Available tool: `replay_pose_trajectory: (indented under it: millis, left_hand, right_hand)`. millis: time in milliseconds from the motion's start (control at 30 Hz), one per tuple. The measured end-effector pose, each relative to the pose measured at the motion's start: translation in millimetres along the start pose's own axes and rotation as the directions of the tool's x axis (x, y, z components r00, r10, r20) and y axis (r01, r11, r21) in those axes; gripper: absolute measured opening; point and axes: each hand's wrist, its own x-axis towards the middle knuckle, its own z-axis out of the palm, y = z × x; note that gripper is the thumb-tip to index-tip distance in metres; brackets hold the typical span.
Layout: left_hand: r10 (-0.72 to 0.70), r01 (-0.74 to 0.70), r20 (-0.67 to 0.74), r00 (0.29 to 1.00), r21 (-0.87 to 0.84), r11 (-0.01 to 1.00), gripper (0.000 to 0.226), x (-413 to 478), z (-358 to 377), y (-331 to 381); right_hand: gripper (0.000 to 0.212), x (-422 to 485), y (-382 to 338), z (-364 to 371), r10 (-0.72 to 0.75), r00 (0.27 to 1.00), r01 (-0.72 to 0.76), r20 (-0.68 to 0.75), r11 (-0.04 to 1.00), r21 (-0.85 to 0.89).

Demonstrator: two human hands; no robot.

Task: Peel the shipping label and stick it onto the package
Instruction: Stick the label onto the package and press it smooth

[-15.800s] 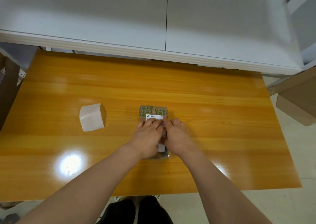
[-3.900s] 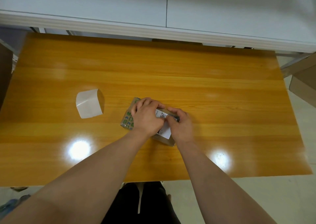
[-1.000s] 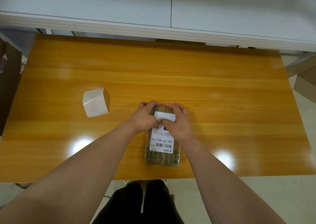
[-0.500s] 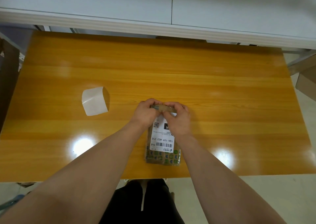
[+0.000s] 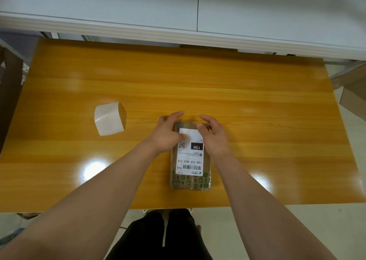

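Note:
The package (image 5: 190,181) is a flat brown parcel with green and blue prints, lying lengthwise on the wooden table near its front edge. A white shipping label (image 5: 190,156) with a barcode, a QR code and a black "15H" box lies flat on its top face. My left hand (image 5: 168,134) hovers over the package's far left corner, fingers spread, thumb touching the label. My right hand (image 5: 214,135) is at the far right corner, fingers curled loosely apart. Neither hand grips anything.
The peeled white backing paper (image 5: 109,118) lies curled on the table (image 5: 257,121) to the left of the package. A white cabinet (image 5: 198,12) overhangs the table's far edge. Cardboard boxes (image 5: 354,89) stand off the right side. My dark trousers show below the front edge.
Both hands pressed the label's far end half a second ago; now their fingers have lifted and spread apart. The package and label lie as before.

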Motion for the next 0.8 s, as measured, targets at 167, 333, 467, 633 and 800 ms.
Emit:
replay_pose_trajectory:
  millis: [167,333,467,633,800]
  left_hand:
    - [0.041,-0.044,0.018,0.999,0.270,0.962,0.107,-11,8,-4]
    - [0.059,-0.020,-0.100,0.993,0.351,0.936,0.098,-12,25,-6]
    - [0.044,0.002,-0.156,0.987,0.282,0.960,0.093,-13,29,-8]
    - [0.042,0.001,-0.185,0.982,0.230,0.973,0.089,-13,31,-8]
    - [0.007,0.026,-0.213,0.977,0.153,0.988,0.073,-10,32,-4]
  right_hand:
    - [0.063,-10,10,-20,-0.005,0.984,-0.003,0.178,0.999,0.046]
    - [0.089,-15,17,-19,0.025,0.953,-0.036,0.301,0.999,0.029]
    - [0.093,-15,23,-12,-0.006,0.963,0.012,0.269,1.000,-0.019]
    - [0.081,-16,21,-3,-0.026,0.987,0.021,0.161,0.999,0.031]
    - [0.065,-14,19,0,-0.032,0.996,0.029,0.078,0.999,0.036]
